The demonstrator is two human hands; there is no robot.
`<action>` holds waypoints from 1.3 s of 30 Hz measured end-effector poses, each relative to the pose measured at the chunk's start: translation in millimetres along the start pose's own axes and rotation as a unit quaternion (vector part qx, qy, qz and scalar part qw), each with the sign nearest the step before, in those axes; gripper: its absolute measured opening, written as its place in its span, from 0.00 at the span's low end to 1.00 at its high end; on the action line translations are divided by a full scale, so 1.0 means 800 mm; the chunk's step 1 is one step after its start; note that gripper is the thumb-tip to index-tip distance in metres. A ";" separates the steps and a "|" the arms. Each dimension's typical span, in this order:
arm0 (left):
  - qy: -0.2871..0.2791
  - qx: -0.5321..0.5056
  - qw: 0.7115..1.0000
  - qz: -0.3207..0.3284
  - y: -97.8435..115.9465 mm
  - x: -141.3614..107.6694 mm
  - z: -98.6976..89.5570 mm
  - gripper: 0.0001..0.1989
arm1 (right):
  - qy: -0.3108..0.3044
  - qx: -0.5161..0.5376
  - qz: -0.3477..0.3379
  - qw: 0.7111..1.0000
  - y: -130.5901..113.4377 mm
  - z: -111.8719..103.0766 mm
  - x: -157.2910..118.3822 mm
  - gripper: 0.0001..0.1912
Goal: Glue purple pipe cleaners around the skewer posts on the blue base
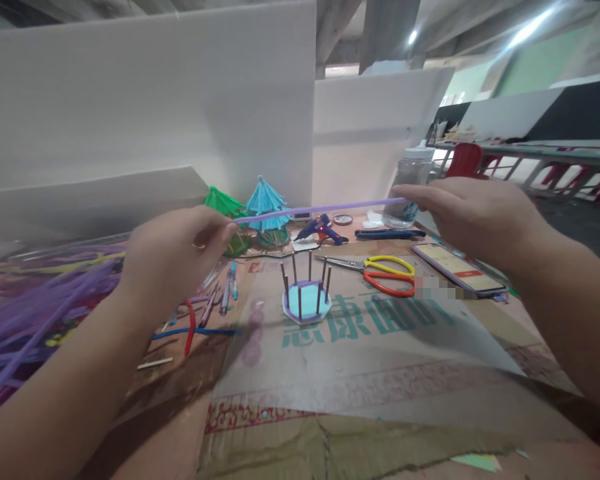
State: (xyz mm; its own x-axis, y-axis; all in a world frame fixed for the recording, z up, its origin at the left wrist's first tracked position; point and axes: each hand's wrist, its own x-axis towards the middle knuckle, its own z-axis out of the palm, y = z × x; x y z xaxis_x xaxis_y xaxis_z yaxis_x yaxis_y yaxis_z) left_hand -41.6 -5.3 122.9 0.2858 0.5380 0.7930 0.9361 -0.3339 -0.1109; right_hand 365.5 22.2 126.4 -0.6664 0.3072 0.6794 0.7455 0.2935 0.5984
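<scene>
A purple pipe cleaner [320, 209] is stretched almost level between my two hands, above the table. My left hand [180, 250] pinches one end between thumb and fingers. The other end is pinched by my right hand [470, 207]. Below the strand, a small octagonal base [307, 302] with a pale blue top and purple edging lies on the cardboard, with several dark upright sticks standing round its rim. Two little umbrella-roofed models, one green [225, 200] and one light blue [267, 200], stand behind the strand.
Scissors [390, 275], a glue gun [323, 229], a utility knife [390, 234] and a phone [457, 268] lie around the cardboard sheet [370, 373]. Loose purple pipe cleaners [55, 313] heap up at left. A clear bottle [405, 183] stands before white panels [145, 100].
</scene>
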 end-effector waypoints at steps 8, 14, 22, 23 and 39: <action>-0.077 -0.089 0.990 -0.077 -0.001 0.005 -0.009 0.16 | 0.116 -0.051 -0.023 0.992 0.011 0.003 -0.013 0.13; -0.076 -0.037 0.996 -0.040 0.009 0.003 -0.011 0.14 | 0.109 -0.082 -0.086 0.987 0.027 0.012 -0.017 0.16; -0.061 -0.029 0.998 0.000 0.018 -0.002 -0.011 0.14 | 0.169 0.086 0.102 0.977 0.036 0.030 -0.027 0.10; -0.065 -0.040 0.997 -0.004 0.018 -0.002 -0.011 0.14 | 0.184 0.095 0.135 0.969 0.036 0.030 -0.027 0.10; -0.290 -0.320 0.897 0.091 0.045 -0.020 -0.022 0.10 | -0.548 0.410 0.015 0.729 -0.038 0.021 0.007 0.11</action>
State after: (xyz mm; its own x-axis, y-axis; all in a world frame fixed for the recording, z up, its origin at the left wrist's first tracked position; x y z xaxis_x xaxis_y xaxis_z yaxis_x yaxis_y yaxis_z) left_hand -16.2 -39.8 116.7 0.6551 0.6792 0.3309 0.6062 -0.7339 0.3064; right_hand 339.1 30.0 104.9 -0.5972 0.7310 -0.3302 0.7994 0.5762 -0.1704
